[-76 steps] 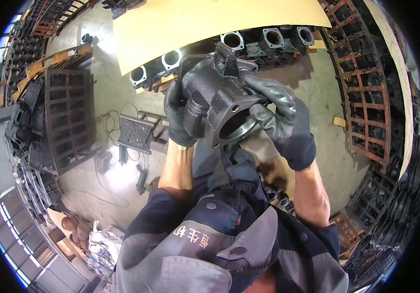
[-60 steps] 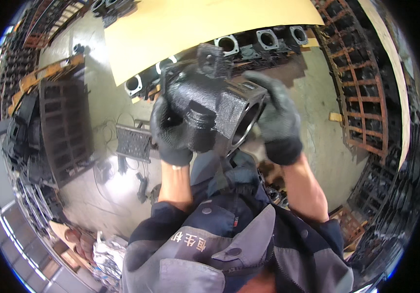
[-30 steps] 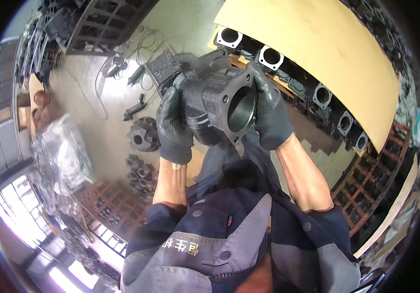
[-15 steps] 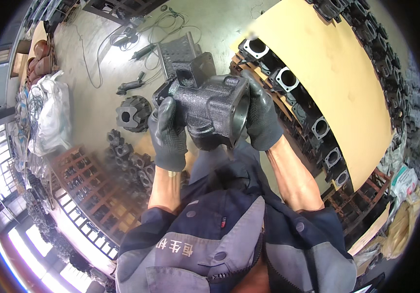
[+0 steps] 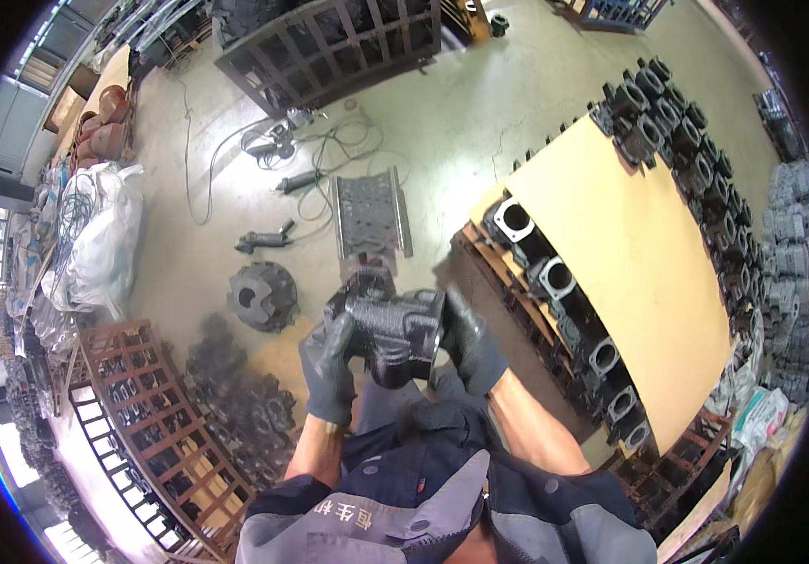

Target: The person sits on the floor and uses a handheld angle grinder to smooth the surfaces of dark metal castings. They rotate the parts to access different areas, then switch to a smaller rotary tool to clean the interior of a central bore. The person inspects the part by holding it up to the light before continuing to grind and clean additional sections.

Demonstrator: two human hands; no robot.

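Observation:
A dark cast-metal housing [image 5: 393, 331] with a flanged round opening on its right side is held in front of my lap. My left hand [image 5: 329, 368], in a black work glove, wraps around the casting's left side with the thumb on its front. At the flanged end, my right hand [image 5: 472, 348], gloved likewise, is closed against the right edge; part of its fingers is hidden behind the metal. Just beyond the casting, a perforated metal stand [image 5: 367, 214] sits on the floor.
A round black casting [image 5: 264, 297] and a grinder [image 5: 264, 241] lie left, near cables. Small castings [image 5: 235, 385] are heaped beside a rusty metal crate [image 5: 155, 423]. At right, a yellowish board [image 5: 630, 282] is bordered by rows of housings. Another crate [image 5: 329, 52] stands ahead.
The casting and both hands have come lower and nearer my body. The view has tilted farther ahead, bringing the whole stand and the far crate into sight.

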